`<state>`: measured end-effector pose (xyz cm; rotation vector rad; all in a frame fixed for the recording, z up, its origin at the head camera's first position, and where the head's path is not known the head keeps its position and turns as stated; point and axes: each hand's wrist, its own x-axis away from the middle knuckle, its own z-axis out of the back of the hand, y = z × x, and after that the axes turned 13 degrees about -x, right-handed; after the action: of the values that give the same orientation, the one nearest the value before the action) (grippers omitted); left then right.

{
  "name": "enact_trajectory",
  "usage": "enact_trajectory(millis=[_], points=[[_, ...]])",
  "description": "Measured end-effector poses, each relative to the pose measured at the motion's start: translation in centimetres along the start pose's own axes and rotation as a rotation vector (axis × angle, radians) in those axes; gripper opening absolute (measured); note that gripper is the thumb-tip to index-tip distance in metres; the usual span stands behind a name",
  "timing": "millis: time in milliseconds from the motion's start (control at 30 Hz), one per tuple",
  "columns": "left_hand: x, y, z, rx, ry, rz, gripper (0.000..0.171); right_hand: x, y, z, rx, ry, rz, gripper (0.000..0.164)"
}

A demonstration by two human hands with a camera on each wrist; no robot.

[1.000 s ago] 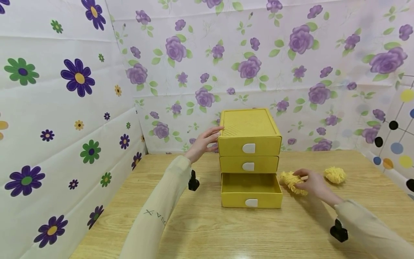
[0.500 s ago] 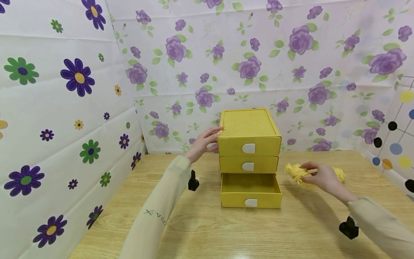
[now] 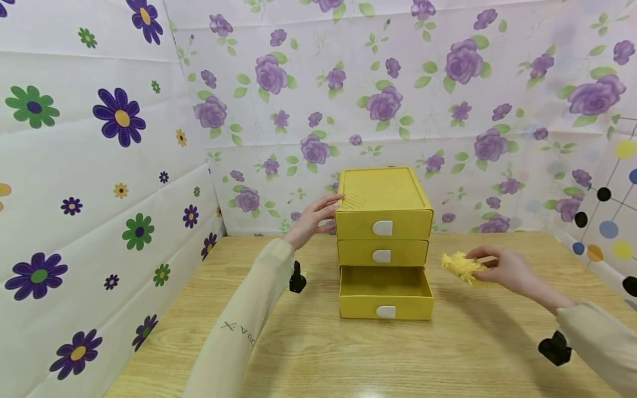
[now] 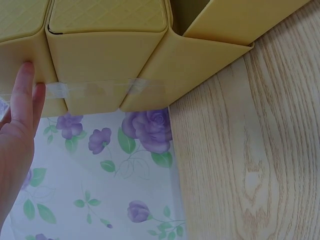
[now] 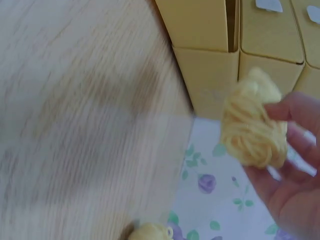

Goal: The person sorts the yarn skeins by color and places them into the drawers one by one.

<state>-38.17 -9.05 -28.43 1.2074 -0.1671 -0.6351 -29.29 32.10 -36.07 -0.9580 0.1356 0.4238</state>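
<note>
A yellow three-drawer cabinet stands on the wooden table with its bottom drawer pulled out and nothing visible inside. My left hand touches the cabinet's left side near the top, fingers fairly straight; the left wrist view shows a fingertip against the wall. To the right of the cabinet, my right hand pinches a fluffy bundle of yellow yarn between thumb and fingers, raised over the table. A second yarn bundle lies low in the right wrist view; in the head view the right hand hides it.
The wood-grain table runs up to a back wall covered with a purple rose print. Another printed sheet, with daisies, borders the left side. White pull tabs mark the drawer fronts.
My right hand has lifted the yarn bundle off the table and moved back rightward, now covering the second bundle in the head view. The left hand and cabinet stay put.
</note>
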Motion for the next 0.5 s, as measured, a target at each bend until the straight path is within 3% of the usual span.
enact_trajectory(millis=[233, 367, 500], points=[[-0.4, -0.7, 0.1, 0.011, 0.024, -0.003, 0.041, 0.2, 0.0, 0.3, -0.071, -0.143, 0.205, 0.031], [-1.1, -1.8, 0.1, 0.006, 0.045, -0.006, 0.040, 0.1, -0.3, 0.2, -0.140, -0.239, 0.225, 0.031], [-1.4, -2.3, 0.2, -0.010, 0.060, -0.003, 0.038, -0.1, -0.6, -0.1, -0.169, -0.280, 0.208, 0.032]])
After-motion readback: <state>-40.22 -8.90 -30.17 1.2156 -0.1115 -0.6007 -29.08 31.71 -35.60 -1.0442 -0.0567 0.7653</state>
